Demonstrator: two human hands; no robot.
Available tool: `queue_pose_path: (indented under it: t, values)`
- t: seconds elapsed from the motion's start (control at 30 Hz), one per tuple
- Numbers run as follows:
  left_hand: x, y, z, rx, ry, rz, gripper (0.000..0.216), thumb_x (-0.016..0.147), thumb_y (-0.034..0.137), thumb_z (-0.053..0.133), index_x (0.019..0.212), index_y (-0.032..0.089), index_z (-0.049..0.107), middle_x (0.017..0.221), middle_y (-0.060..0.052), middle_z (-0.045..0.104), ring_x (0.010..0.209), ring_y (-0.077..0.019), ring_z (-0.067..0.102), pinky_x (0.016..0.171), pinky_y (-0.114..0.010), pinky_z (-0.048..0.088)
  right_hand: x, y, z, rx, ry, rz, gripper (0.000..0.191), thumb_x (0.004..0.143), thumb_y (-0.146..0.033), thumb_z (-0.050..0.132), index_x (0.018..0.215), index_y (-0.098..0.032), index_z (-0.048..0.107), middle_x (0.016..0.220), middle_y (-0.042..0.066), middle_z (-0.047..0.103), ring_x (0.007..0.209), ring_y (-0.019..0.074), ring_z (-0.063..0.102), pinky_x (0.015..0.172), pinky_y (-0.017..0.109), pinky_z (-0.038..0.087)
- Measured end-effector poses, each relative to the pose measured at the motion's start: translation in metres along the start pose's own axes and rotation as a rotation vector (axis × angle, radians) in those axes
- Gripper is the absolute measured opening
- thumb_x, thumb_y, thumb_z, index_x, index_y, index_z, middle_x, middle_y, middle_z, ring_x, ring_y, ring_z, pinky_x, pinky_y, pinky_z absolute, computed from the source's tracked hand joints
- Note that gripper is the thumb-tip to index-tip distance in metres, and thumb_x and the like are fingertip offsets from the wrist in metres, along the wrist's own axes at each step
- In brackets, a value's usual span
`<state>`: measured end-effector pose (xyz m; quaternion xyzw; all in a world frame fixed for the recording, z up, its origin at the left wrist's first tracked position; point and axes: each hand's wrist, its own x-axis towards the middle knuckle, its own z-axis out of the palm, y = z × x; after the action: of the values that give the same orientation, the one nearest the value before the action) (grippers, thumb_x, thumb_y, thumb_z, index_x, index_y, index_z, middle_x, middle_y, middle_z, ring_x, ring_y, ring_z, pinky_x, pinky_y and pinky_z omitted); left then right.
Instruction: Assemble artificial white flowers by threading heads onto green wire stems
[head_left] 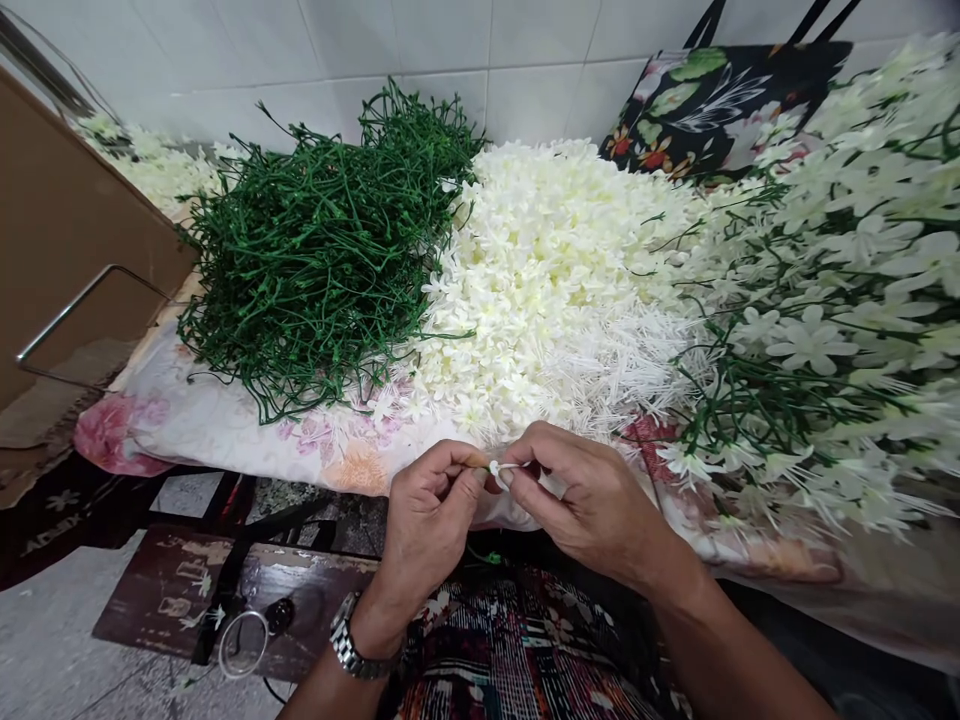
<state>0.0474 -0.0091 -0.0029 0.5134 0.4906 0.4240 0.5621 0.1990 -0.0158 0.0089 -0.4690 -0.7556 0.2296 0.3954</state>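
Observation:
My left hand (439, 510) pinches the tip of a green artificial stem (485, 467) between thumb and forefinger. Facing it, my right hand (574, 495) is closed on a small white plastic flower piece (504, 466), which meets the stem tip between my fingers. Just beyond my hands spreads a heap of loose white artificial blossoms (540, 240). Thin white spiky pieces (630, 360) lie at its near right side. A tangled pile of green stems (315, 250) sits to the left of the blossoms.
Flowered stems (814, 340) are heaped on the right. A floral cloth (247, 445) covers the work surface, and a black floral bag (720, 110) leans on the tiled wall. At left stands a cardboard box (75, 210). Below is a worn wooden bench (315, 570).

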Motion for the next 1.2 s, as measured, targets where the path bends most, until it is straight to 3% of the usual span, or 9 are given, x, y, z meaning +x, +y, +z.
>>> queue_pose_path:
  t: [0.23,0.4,0.6,1.03,1.2]
  values:
    - [0.002,-0.004,0.001,-0.017,0.015,-0.020,0.011,0.077,0.019,0.056,0.067,0.016,0.057,0.044,0.008,0.044,0.037,-0.0038,0.034,0.038,-0.015,0.030,0.002,0.005,0.007,-0.009,0.016,-0.005,0.011,0.082,-0.010,0.047,0.077,-0.015,0.055,0.065,0.000,0.055,0.057,0.0086,0.050,0.053,0.020,0.040]
    - [0.002,-0.004,0.002,-0.034,0.025,-0.036,0.010,0.077,0.018,0.054,0.067,0.016,0.056,0.048,0.007,0.049,0.036,-0.0030,0.034,0.036,-0.014,0.028,0.002,0.006,0.010,-0.009,0.037,-0.028,0.012,0.082,-0.010,0.047,0.075,-0.014,0.054,0.062,-0.001,0.052,0.053,0.0071,0.046,0.050,0.018,0.038]
    - [0.002,-0.005,0.004,-0.036,0.056,-0.022,0.010,0.076,0.018,0.054,0.067,0.017,0.055,0.044,0.009,0.041,0.036,-0.0033,0.031,0.036,-0.014,0.027,0.002,0.005,0.017,-0.031,0.065,-0.045,0.013,0.082,-0.008,0.045,0.074,-0.014,0.053,0.062,-0.001,0.051,0.054,0.0077,0.047,0.051,0.019,0.039]
    - [0.000,-0.013,0.011,0.103,0.212,0.028,0.008,0.077,0.019,0.053,0.070,0.017,0.057,0.052,0.006,0.045,0.041,-0.0046,0.034,0.038,-0.015,0.028,0.000,0.006,0.031,-0.128,0.142,-0.032,0.017,0.086,-0.011,0.042,0.072,-0.017,0.049,0.062,0.000,0.053,0.056,0.0105,0.050,0.052,0.022,0.041]
    - [0.002,-0.008,0.007,-0.010,0.133,-0.037,0.009,0.075,0.020,0.055,0.067,0.016,0.055,0.043,0.009,0.041,0.035,-0.0036,0.032,0.035,-0.014,0.026,0.001,0.004,0.024,-0.133,0.094,-0.044,0.018,0.088,-0.013,0.041,0.073,-0.016,0.051,0.065,0.001,0.054,0.059,0.0114,0.052,0.054,0.023,0.043]
